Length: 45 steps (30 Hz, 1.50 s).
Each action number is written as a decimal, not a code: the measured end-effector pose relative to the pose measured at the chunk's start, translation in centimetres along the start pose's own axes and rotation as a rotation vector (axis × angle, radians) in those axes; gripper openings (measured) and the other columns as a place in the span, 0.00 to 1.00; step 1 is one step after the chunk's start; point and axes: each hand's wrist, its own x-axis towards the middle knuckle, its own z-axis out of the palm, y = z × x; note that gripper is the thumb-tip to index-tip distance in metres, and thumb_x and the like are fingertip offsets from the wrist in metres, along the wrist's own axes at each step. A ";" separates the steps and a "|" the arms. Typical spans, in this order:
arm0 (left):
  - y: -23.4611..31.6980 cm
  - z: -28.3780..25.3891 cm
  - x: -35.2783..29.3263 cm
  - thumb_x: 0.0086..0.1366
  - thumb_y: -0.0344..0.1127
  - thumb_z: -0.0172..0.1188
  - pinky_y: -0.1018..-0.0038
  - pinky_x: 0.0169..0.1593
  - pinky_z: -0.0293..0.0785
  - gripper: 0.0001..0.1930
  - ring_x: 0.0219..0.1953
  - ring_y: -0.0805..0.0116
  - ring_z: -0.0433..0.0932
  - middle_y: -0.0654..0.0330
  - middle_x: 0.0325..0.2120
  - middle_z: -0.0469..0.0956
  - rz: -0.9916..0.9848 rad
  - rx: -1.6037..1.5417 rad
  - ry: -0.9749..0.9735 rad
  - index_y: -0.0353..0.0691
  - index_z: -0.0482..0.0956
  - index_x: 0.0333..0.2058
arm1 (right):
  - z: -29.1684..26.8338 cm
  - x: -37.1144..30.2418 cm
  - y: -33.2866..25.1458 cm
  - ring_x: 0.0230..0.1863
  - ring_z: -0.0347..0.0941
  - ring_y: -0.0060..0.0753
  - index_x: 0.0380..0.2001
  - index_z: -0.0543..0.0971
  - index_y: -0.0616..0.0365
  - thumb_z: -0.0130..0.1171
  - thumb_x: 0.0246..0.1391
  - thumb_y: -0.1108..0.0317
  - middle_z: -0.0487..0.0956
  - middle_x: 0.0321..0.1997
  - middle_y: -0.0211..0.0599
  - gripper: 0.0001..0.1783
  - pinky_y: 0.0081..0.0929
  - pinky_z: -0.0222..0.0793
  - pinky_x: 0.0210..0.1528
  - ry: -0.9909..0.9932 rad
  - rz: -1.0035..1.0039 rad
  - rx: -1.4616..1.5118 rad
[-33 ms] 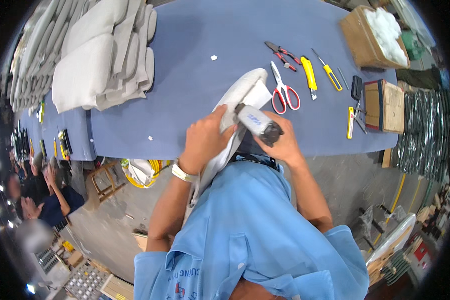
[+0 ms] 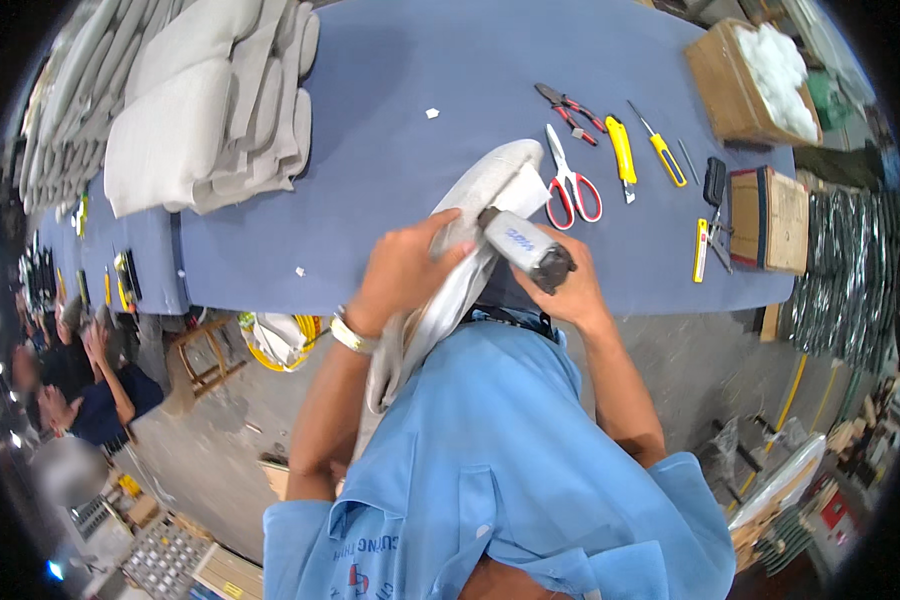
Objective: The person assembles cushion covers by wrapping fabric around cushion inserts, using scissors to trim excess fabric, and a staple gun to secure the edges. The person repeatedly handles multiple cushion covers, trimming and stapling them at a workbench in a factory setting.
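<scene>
A light grey fabric-covered padded piece (image 2: 490,170) stands tilted at the near table edge against my waist, its loose cloth hanging below. My left hand (image 2: 402,272) is closed around its near side, thumb toward the middle. In my right hand (image 2: 568,285) is a grey hand tool with black ends (image 2: 520,243), which looks like a staple gun. Its nose is against or very close to the white inner side of the piece; exact contact is hidden. Right-hand fingers are partly covered by the tool. Red-and-white scissors (image 2: 570,190) lie just beyond it.
On the blue table (image 2: 370,170) lie pliers (image 2: 570,112), a yellow utility knife (image 2: 620,150) and a screwdriver (image 2: 658,148). Grey padded pieces (image 2: 175,130) are stacked at left. A carton of white stuffing (image 2: 730,85) and a wooden box (image 2: 767,220) stand at right.
The padded piece and the tool have shifted slightly right in view, with the tool slightly lower. My left wrist has moved a little left. Both hands keep their grip.
</scene>
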 end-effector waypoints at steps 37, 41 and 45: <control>-2.0 4.9 0.9 0.68 0.41 0.62 0.46 0.64 0.72 0.42 0.71 0.37 0.63 0.34 0.70 0.60 0.033 0.049 0.020 0.25 0.53 0.71 | 0.1 -1.0 0.8 0.34 0.82 0.29 0.41 0.82 0.67 0.69 0.48 0.77 0.84 0.34 0.40 0.15 0.27 0.75 0.37 -0.082 0.098 0.078; -1.4 4.8 0.9 0.67 0.39 0.63 0.45 0.65 0.71 0.42 0.71 0.37 0.63 0.34 0.70 0.60 0.014 0.022 0.022 0.26 0.53 0.72 | -0.2 -1.1 1.0 0.32 0.81 0.31 0.39 0.81 0.66 0.69 0.47 0.76 0.82 0.32 0.39 0.14 0.29 0.74 0.35 -0.110 0.091 0.085; -0.3 4.9 0.7 0.64 0.32 0.64 0.57 0.67 0.70 0.42 0.71 0.38 0.62 0.35 0.69 0.62 -0.038 0.082 0.014 0.26 0.52 0.72 | -0.7 0.2 -0.4 0.31 0.80 0.32 0.39 0.81 0.65 0.69 0.46 0.75 0.82 0.31 0.40 0.15 0.29 0.74 0.35 -0.156 0.125 0.026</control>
